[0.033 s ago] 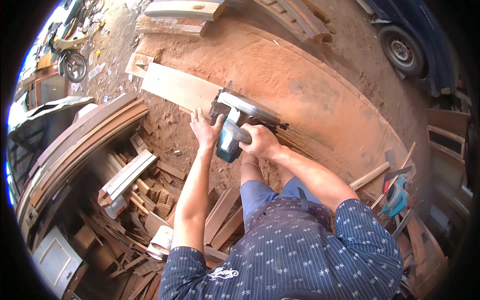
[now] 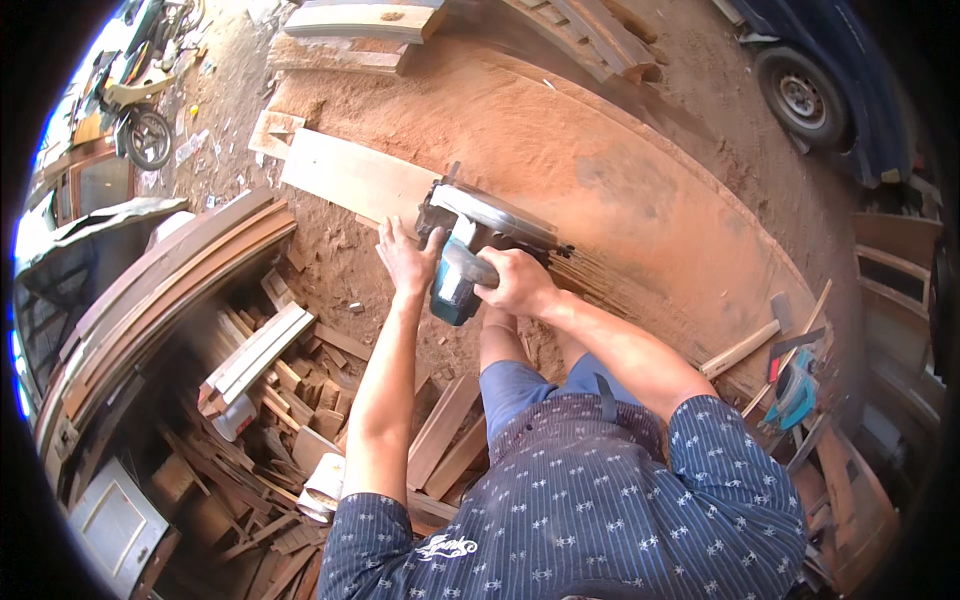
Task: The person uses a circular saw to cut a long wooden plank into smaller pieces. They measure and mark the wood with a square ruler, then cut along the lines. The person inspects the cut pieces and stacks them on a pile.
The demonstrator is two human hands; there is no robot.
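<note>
- Right hand (image 2: 520,282): closed, gripping the saw (image 2: 492,212).
- Saw: set on the board (image 2: 355,172), whose uncovered part extends left.
- Left hand (image 2: 408,262): fingers spread at the board's near edge; thumb beside the saw, contact unclear.
- Hammer (image 2: 742,349): well right of the saw.

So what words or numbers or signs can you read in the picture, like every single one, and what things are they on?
Dark patterned shirt: curly white lettering on the chest; I won't copy it out.
Teal power saw: any marks are too small and blurred to read.
Anywhere else: no words, numbers or signs that I can make out.
</note>
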